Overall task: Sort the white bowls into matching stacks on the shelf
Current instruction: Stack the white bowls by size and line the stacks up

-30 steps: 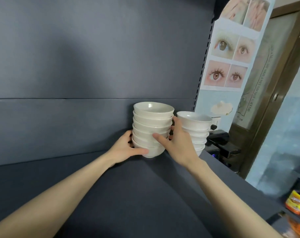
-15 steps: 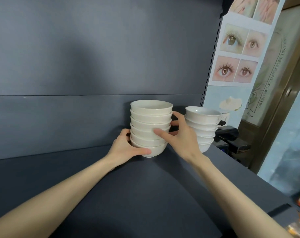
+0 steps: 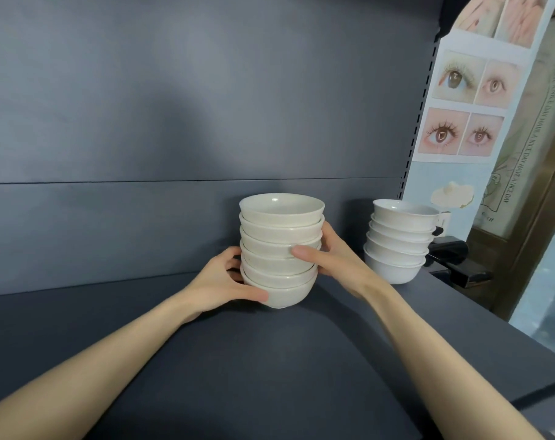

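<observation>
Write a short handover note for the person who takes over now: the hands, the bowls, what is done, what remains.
Left grip: holds the cream stack low on its left side, thumb on the bottom bowl.
Right grip: holds the same stack on its right side, at mid height.
White stack: stands free at the right end of the shelf, apart from the cream one.
Done: both stacks look matched; no loose bowl in view.
Left: probably only to settle the cream stack and release.

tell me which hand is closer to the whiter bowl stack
Right. The right hand grips the right side of the cream stack, a gap away from the whiter stack; the left hand holds its left side, farther off.
</observation>
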Demonstrator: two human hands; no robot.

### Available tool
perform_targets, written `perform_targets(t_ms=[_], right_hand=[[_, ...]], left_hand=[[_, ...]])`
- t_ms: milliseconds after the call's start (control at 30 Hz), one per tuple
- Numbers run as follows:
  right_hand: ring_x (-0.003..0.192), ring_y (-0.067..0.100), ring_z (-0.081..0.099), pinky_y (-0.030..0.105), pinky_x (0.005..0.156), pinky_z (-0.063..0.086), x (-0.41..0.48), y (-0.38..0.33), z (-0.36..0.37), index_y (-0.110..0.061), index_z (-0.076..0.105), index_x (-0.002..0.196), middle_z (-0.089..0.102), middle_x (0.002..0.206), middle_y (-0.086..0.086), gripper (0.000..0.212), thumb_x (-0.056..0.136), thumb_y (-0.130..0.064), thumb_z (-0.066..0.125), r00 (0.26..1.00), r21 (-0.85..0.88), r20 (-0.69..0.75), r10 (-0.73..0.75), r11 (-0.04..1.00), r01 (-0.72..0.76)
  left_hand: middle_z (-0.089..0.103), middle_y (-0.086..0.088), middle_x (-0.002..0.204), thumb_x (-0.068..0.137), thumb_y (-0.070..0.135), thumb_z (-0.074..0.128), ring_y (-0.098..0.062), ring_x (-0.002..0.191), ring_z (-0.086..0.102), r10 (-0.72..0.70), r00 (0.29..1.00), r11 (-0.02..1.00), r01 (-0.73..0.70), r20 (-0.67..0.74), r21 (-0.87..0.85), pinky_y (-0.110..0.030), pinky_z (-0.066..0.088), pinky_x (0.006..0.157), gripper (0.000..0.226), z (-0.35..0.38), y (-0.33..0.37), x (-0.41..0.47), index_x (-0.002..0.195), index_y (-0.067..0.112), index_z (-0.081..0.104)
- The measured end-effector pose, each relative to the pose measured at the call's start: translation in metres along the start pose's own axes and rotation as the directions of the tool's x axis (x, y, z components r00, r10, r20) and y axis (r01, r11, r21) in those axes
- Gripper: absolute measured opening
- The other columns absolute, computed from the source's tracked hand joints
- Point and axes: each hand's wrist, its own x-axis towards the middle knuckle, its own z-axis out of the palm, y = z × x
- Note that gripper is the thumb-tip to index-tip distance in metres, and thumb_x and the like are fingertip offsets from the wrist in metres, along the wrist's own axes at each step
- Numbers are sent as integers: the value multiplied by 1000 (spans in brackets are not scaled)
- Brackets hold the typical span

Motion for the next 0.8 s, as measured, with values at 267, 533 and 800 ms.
perform_targets(t_ms=[267, 533, 800], right_hand=[[115, 5, 58, 26, 84, 56, -4, 6, 6, -38, 39, 139, 54, 129, -16, 87, 61, -55, 75, 996, -43, -83, -17, 999, 14], [117, 5, 53, 39, 97, 49, 2, 10, 19, -33, 31, 133, 51, 130, -15, 83, 67, -55, 76, 994, 11, -80, 76, 997, -75], [116, 3, 55, 46, 87, 56, 0, 14, 22, -42, 29, 137, 53, 128, -24, 74, 74, -56, 64, 997, 53, -11, 79, 996, -79]], left_hand=[[75, 4, 99, 36, 37, 94, -16, 91, 72, -14, 1000, 995, 14, 0, -100, -19, 55, 71, 87, -25, -6, -7, 115, 22, 62], [62, 11, 123, 63, 23, 88, -9, 107, 65, -22, 998, 998, 26, 61, -63, -28, 51, 93, 80, -10, -3, -20, 132, 29, 47], [50, 23, 131, 51, 38, 88, 3, 120, 51, 6, 1000, 996, -3, 27, -94, -25, 47, 100, 116, 21, -1, -17, 143, 38, 17]])
